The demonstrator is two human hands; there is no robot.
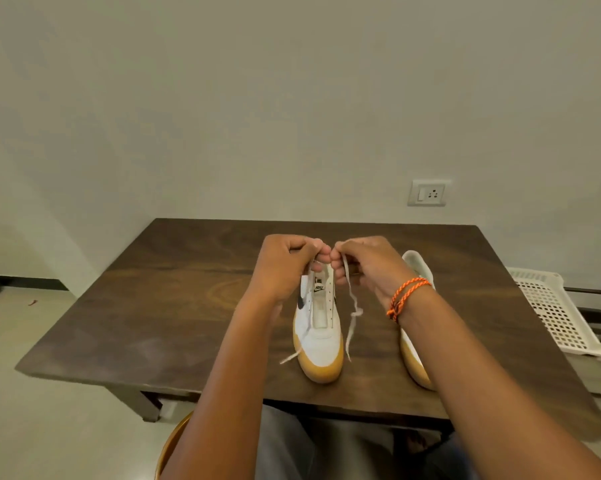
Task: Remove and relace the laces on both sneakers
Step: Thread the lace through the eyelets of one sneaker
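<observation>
1. Nearest the viewer, grey trousers (285, 445) on a seated person's lap and the curved edge of a tan wooden stool (174, 441) show at the bottom of the view.
2. Two bare forearms reach forward over a dark brown wooden tabletop (153, 306); the right wrist wears a twisted orange cord bracelet (404, 296).
3. A white leather sneaker with a tan gum sole and a dark swoosh (321, 344) stands on the tabletop, toe toward the viewer. Its eyelet rows look mostly unlaced.
4. A flat white lace (354, 315) hangs down the right side of this sneaker — another end trails out past its left side near the toe.
5. The left hand (281, 268) and right hand (368, 268) meet above the sneaker's collar, fingertips touching. Each hand pinches the lace, fingers curled round it.
6. A second matching white sneaker with a gum sole (413, 355) sits just to the right, partly hidden behind the right forearm.
7. Beyond the tabletop's right edge lies a white perforated plastic tray (555, 313).
8. Farthest away — a plain pale wall with a white switch-and-socket plate (429, 194).
</observation>
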